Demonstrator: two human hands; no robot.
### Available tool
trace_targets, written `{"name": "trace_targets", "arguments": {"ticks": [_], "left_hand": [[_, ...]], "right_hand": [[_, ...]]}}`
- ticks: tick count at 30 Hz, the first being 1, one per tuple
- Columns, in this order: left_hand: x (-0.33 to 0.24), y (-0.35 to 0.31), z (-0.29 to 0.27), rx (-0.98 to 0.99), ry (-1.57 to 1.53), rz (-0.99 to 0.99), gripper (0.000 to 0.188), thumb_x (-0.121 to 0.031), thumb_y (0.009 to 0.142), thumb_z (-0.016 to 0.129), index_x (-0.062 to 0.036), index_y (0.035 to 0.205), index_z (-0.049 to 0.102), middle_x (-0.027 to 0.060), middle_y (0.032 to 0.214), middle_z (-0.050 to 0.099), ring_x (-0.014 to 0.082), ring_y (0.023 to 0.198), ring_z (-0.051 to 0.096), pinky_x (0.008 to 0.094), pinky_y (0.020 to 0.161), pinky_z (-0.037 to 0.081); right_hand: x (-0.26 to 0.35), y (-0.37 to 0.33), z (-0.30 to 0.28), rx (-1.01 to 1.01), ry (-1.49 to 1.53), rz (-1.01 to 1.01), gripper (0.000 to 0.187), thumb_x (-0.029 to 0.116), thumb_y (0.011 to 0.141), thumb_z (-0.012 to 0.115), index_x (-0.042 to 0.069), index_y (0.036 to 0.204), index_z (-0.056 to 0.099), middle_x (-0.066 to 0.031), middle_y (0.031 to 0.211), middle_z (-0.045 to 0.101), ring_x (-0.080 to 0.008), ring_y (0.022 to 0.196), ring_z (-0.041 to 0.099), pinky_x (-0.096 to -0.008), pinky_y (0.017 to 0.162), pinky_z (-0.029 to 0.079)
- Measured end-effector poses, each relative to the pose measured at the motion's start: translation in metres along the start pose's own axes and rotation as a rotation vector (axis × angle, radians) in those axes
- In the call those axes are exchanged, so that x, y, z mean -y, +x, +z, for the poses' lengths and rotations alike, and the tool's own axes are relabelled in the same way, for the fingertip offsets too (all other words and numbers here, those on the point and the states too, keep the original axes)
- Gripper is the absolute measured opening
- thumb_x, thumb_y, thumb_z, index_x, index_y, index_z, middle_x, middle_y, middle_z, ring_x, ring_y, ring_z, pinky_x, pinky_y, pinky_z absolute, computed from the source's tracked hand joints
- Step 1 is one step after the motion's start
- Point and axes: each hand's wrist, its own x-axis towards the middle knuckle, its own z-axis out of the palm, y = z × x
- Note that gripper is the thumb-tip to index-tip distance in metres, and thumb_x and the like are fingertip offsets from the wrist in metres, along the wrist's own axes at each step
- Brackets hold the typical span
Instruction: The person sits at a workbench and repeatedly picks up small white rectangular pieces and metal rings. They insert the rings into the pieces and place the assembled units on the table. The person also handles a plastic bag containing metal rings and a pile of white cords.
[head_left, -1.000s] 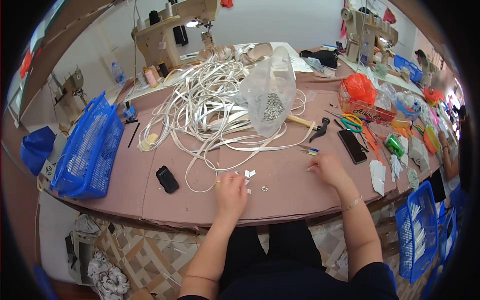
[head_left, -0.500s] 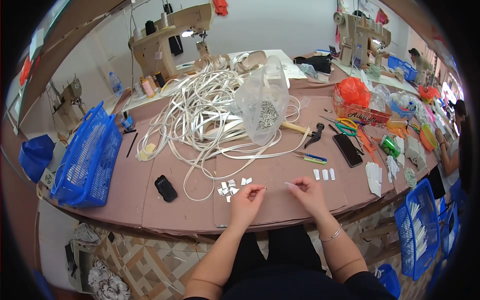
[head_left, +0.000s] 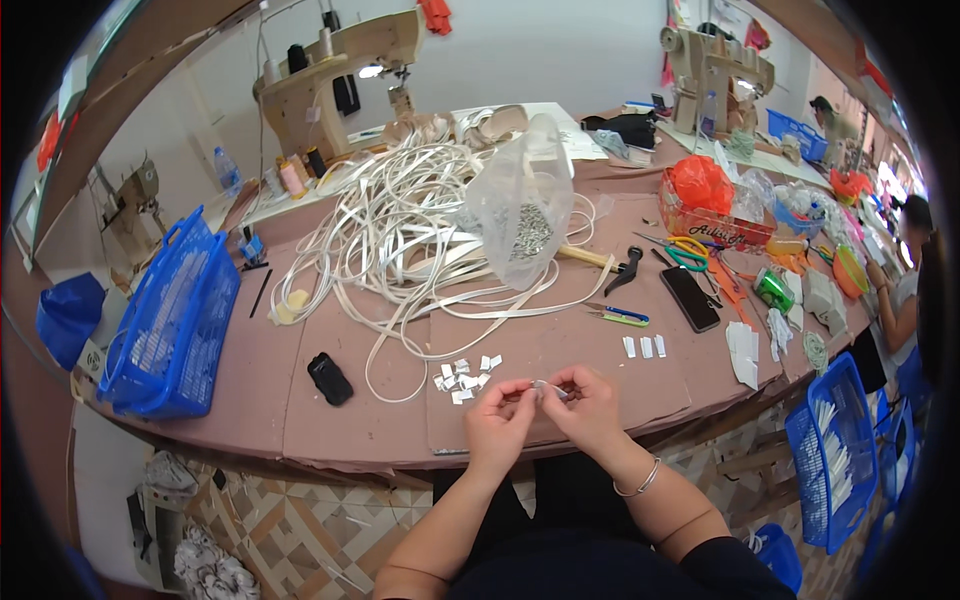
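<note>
My left hand (head_left: 499, 414) and my right hand (head_left: 587, 407) meet fingertip to fingertip above the near edge of the table. Both are closed in a pinch. A small white strip piece (head_left: 552, 389) shows at the right fingertips, its end against the left ones. Whatever else the left fingers hold is too small to make out. Just left of my left hand lies a loose group of folded white pieces (head_left: 463, 381). Three flat white pieces (head_left: 645, 347) lie in a row beyond my right hand.
A heap of white strip (head_left: 390, 220) spreads behind the hands, beside a clear bag of small metal parts (head_left: 530, 235). Near it are a hammer (head_left: 625, 272), thread snips (head_left: 625, 318) and a phone (head_left: 690, 299). A black case (head_left: 330, 379) and blue basket (head_left: 165, 320) stand left.
My hands have come together from a gap, the right one moving left and the left one slightly right. The white piece at the right fingertips now meets the left fingertips.
</note>
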Motion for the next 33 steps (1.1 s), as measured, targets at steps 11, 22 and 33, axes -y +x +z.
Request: {"name": "trace_targets", "arguments": {"ticks": [11,22,33], "left_hand": [[0.013,-0.019,0.0,0.168,0.26,0.133,0.014,0.001,0.081,0.057,0.0023,0.095,0.06,0.0074,0.093,0.053,0.0142,0.079,0.061,0.0222,0.067,0.051],[0.021,0.008,0.001,0.25,0.373,0.118,0.017,-0.002,0.08,0.059,-0.0006,0.097,0.062,0.0077,0.09,0.056,0.0134,0.077,0.058,0.0226,0.069,0.049],[0.016,0.053,-0.039,0.066,1.056,0.483,0.028,-0.01,0.069,0.067,-0.0091,0.097,0.063,0.0075,0.104,0.056,0.0278,0.098,0.051,0.0363,0.084,0.041]], "right_hand": [[-0.02,-0.017,-0.03,0.37,0.511,0.605,0.01,0.005,0.082,0.059,-0.003,0.087,0.055,-0.0068,0.076,0.061,-0.0093,0.068,0.059,-0.0186,0.059,0.048],[-0.048,-0.005,-0.028,0.311,0.603,0.653,0.013,0.007,0.083,0.059,-0.003,0.091,0.055,-0.0082,0.078,0.061,-0.011,0.067,0.059,-0.0205,0.06,0.049],[-0.067,-0.006,-0.027,0.302,0.327,0.564,0.016,0.01,0.081,0.062,0.0,0.093,0.058,-0.0064,0.078,0.061,-0.0104,0.064,0.057,-0.0224,0.057,0.047]]}}
